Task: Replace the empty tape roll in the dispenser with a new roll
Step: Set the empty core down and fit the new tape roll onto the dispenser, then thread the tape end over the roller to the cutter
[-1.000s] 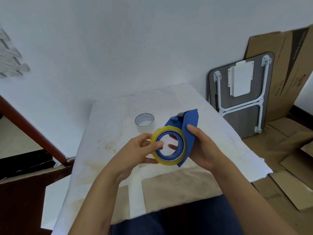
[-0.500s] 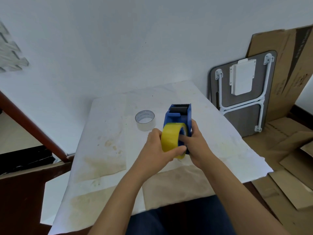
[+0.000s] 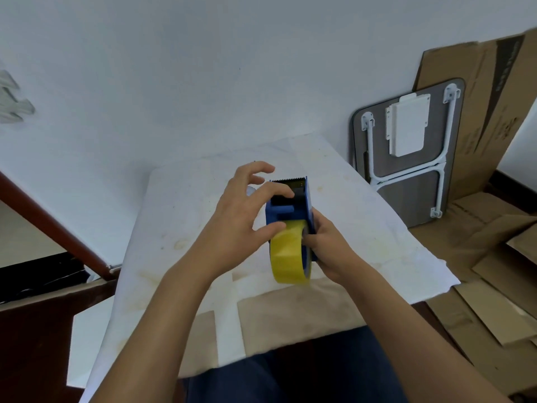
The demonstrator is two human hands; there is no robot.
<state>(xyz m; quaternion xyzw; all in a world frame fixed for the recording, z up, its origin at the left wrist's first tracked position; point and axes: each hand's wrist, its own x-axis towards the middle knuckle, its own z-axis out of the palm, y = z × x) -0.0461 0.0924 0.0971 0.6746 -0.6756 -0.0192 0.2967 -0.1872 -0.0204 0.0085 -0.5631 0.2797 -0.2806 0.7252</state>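
So the blue dispenser (image 3: pixel 290 210) is up off the desk (image 3: pixel 180 228), held over the middle of it, toothed blade end pointing far. The yellow roll (image 3: pixel 289 253) sits in the near end of the dispenser, standing on edge, with its near half sticking out below the blue frame.

Right hand (image 3: pixel 328 251) is wrapped around the right side of the dispenser, fingers curled shut on it, right next to the roll. Left hand (image 3: pixel 244 216) comes in from the left and is only partly closed: thumb tip pressed on the left face of the roll, one finger laid across the top of the dispenser near the black part, the other fingers spread loose and touching nothing.

The empty core is hidden behind the left hand, just a pale sliver there, can't really make it out.

Desk is covered in stained white paper. Off to the right, a folded table (image 3: pixel 406 152) leans on the wall, with cardboard (image 3: pixel 494 257) on the floor.
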